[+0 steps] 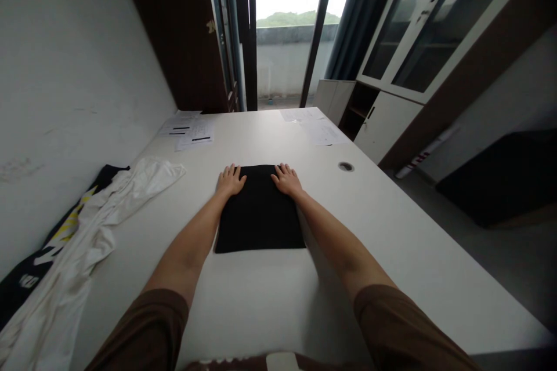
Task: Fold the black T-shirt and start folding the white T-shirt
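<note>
A flat black rectangular piece (261, 214), which looks like cloth or a mat, lies on the white table (261, 295) in front of me. My left hand (231, 181) rests on its far left corner, fingers spread and pointing away. At the far right corner my right hand (287, 179) lies flat in the same way, fingers apart. Both palms face down, and neither hand grips the black piece. Its near edge lies straight and uncovered between my forearms.
Crumpled white cloth (108, 208) and a black garment with yellow and white print (72, 223) lie along the left wall. Papers lie at the far left (195, 130) and far right (324, 130). A round cable hole (346, 166) is at the right. Cabinets (387, 122) stand beyond.
</note>
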Tool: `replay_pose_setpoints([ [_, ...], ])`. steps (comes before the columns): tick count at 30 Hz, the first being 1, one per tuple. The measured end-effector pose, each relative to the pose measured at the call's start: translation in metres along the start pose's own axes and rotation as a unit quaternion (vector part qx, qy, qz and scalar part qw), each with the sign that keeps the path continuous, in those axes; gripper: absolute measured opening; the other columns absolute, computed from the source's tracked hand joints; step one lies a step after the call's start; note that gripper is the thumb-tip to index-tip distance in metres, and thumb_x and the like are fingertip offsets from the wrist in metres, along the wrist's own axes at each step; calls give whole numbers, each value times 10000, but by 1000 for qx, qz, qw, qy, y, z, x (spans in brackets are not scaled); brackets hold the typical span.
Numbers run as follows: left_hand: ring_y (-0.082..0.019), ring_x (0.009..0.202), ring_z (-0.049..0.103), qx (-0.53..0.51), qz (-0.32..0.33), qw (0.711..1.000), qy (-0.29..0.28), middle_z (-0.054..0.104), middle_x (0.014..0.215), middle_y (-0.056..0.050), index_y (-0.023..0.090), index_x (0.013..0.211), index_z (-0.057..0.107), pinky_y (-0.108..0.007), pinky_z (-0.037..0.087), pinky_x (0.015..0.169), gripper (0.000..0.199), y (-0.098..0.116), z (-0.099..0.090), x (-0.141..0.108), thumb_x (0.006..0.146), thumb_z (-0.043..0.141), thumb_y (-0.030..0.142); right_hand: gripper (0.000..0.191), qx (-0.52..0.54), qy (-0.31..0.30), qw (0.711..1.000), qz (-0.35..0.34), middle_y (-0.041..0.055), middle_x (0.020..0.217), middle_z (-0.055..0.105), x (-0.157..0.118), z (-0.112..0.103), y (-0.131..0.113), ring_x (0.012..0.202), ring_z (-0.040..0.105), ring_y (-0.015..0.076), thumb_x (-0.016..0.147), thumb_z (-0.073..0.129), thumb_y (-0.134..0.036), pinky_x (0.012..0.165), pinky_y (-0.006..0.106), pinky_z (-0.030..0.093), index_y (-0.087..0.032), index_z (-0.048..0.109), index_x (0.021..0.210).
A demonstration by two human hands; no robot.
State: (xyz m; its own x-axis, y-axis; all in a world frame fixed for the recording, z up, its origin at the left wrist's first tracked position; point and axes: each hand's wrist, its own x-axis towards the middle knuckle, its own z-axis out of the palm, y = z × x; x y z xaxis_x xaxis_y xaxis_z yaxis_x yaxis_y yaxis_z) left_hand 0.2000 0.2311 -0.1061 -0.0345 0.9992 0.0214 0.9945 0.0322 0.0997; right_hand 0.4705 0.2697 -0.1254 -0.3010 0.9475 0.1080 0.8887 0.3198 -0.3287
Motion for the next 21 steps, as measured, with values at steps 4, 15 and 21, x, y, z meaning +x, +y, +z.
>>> replay_pose_setpoints([
  [4, -333, 1543, 194, 17, -31, 999, -8, 233, 1676, -128, 192, 1592, 313, -549, 224, 1211, 703, -33, -15, -17, 1019, 272, 597, 678, 1, -4, 1000, 14, 158, 1651, 266, -8, -11, 28, 1548, 162, 315, 1035, 363, -545, 1232, 566, 152, -162, 327, 1594],
  [15, -271, 1499, 321, -18, 151, 986, 61, 365, 1625, -114, 158, 1537, 420, -467, 286, 1210, 536, 59, -5, -64, 1041, 335, 343, 568, 3, 12, 992, -129, 100, 1643, 305, -51, 2, -57, 1544, 201, 262, 1039, 377, -388, 1240, 506, 210, -189, 387, 1571],
  [21, -298, 1532, 243, -7, 96, 994, 54, 310, 1651, -109, 188, 1594, 321, -492, 178, 1246, 647, 45, 8, -79, 1043, 299, 527, 604, 3, 6, 993, -119, 85, 1655, 268, -64, 1, -42, 1546, 190, 263, 1037, 368, -464, 1247, 500, 199, -199, 377, 1580],
])
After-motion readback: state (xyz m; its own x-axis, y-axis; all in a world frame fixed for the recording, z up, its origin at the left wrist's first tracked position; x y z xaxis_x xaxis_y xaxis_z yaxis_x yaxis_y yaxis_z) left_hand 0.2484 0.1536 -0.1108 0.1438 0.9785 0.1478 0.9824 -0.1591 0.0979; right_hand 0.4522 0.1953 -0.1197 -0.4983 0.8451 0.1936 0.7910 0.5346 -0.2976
